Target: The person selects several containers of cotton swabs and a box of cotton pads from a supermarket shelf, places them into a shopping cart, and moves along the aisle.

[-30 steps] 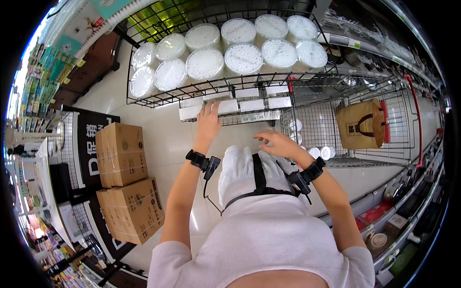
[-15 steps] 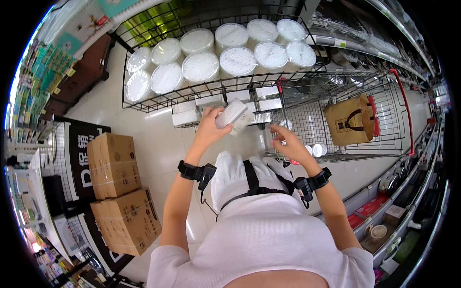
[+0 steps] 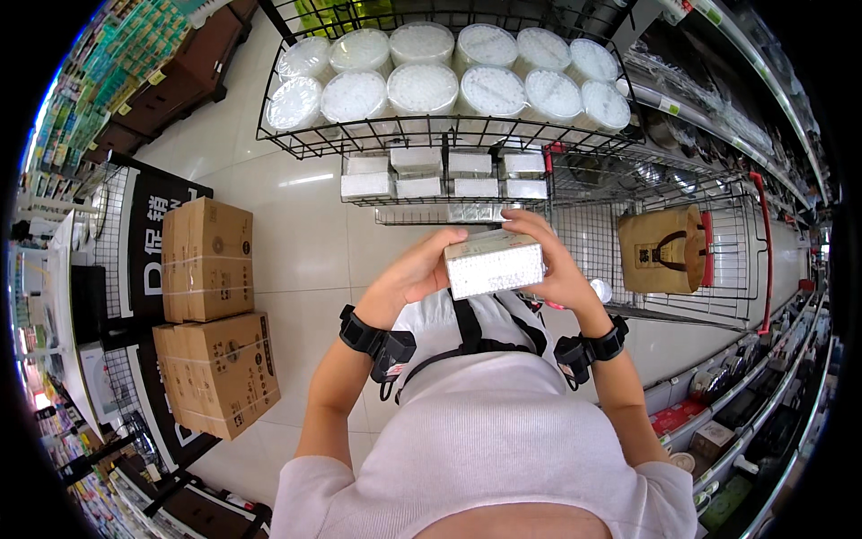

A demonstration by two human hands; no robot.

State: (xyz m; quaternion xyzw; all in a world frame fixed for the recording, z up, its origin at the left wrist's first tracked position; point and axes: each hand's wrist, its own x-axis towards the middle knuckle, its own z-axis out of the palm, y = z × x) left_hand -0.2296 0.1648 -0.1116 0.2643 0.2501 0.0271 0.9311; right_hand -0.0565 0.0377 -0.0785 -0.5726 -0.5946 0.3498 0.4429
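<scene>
Box (image 3: 496, 272) between fingers (image 3: 530, 225), before rack edge (image 3: 440, 199)

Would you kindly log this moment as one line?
left hand: holding white box | right hand: holding same box | ahead: wire rack with round tubs | rightward: cart carrying brown bag

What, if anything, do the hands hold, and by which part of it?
A pale rectangular pack, gripped at its two ends: left hand at the left, right hand at the right.
</scene>
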